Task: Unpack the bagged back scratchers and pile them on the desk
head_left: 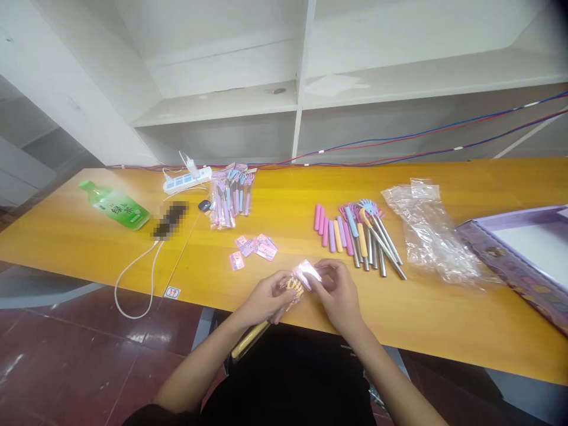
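My left hand (270, 296) is closed round a yellow back scratcher (251, 339), its claw head up and its handle slanting down to the left past the table edge. Clear plastic seems to wrap it. The fingers of my right hand (339, 293) pinch a pink-and-white card (307, 271) at the claw end; whether the card is inside the plastic I cannot tell. Several similar cards (266, 247) lie loose just beyond my left hand. To the right are metal back scratcher rods with claw heads (370, 207) and several coloured handles (332, 236).
Bagged back scratchers (231, 198) lie at the back beside a white power strip (189, 179). On the left are a green bottle (118, 205) and a white cable (116, 290). Clear plastic bags (426, 231) and a purple box (501, 245) occupy the right. Wires (377, 142) run along the back.
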A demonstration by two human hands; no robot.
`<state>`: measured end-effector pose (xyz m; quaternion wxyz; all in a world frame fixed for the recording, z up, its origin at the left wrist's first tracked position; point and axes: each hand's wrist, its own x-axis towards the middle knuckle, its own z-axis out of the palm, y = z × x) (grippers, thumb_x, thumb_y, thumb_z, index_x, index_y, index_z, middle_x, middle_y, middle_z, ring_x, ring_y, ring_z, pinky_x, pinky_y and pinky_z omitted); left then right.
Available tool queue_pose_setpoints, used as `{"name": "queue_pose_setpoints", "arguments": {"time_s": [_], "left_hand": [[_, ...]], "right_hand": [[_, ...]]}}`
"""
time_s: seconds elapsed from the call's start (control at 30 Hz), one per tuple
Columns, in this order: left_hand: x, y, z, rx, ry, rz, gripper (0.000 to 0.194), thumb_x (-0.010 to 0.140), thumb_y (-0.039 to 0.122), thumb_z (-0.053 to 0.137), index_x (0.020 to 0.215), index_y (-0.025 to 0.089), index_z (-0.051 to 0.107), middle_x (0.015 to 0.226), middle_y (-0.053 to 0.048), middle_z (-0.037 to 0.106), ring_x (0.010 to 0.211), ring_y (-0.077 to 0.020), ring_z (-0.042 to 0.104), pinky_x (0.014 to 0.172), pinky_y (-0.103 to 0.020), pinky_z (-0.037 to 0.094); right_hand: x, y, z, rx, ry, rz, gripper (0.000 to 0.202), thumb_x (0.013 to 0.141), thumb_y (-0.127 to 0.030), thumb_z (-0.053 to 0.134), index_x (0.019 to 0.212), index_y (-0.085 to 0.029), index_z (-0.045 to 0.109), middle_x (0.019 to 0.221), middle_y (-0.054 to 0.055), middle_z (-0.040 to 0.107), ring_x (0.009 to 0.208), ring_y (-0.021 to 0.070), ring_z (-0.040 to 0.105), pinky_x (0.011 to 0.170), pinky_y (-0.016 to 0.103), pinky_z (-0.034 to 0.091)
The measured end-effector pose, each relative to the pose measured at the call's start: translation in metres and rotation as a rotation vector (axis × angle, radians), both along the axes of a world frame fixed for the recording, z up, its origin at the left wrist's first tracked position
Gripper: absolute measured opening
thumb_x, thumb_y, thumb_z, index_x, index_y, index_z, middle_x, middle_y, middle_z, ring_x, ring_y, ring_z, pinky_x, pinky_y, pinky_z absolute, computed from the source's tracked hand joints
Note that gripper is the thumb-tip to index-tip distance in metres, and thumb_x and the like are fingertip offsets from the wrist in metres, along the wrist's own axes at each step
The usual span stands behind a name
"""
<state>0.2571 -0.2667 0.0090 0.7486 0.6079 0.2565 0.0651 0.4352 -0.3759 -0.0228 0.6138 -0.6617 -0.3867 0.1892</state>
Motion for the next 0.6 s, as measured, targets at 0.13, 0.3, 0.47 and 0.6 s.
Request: {"name": "queue_pose_setpoints", "arguments": {"time_s": [0.13,0.3,0.47,0.6], "left_hand": [[-0.003,-0.002,-0.003,0.072,0.004,0.025,0.065,0.099,0.058,0.07,0.15,0.021,0.056,0.055,0.009,0.05,0.039,-0.0094,0.046,0.042,-0.02,0.039],[-0.005,-0.001,-0.002,0.111,0.006,0.015,0.07,0.101,0.055,0.067,0.159,0.019,0.052,0.055,0.008,0.05,0.04,-0.0089,0.046,0.043,-0.02,0.04],[-0.005,-0.001,-0.003,0.13,0.024,-0.002,0.068,0.101,0.053,0.067,0.159,0.019,0.053,0.056,0.008,0.049,0.041,-0.0091,0.047,0.044,-0.02,0.041],[-0.007,-0.001,-0.004,0.185,0.032,-0.021,0.063,0.102,0.049,0.065,0.156,0.019,0.056,0.056,0.007,0.049,0.04,-0.009,0.048,0.043,-0.019,0.042]], "right_hand": [[-0.004,-0.001,0.003,0.021,-0.301,0.071,0.013,0.101,-0.038,0.07,0.101,-0.025,0.072,0.112,0.01,0.067,0.093,0.022,0.073,0.079,0.038,0.068],[-0.012,-0.002,0.0,0.042,-0.357,0.044,0.007,0.103,-0.03,0.068,0.108,-0.027,0.07,0.115,0.01,0.075,0.106,0.0255,0.076,0.083,0.04,0.069],[-0.014,-0.003,-0.01,0.041,-0.506,-0.025,0.011,0.101,-0.023,0.067,0.111,-0.027,0.068,0.119,0.01,0.077,0.109,0.0274,0.078,0.091,0.045,0.069],[-0.015,-0.003,-0.015,0.014,-0.556,-0.035,0.008,0.1,-0.021,0.065,0.103,-0.027,0.068,0.109,0.009,0.079,0.112,0.0278,0.078,0.093,0.044,0.068]]}}
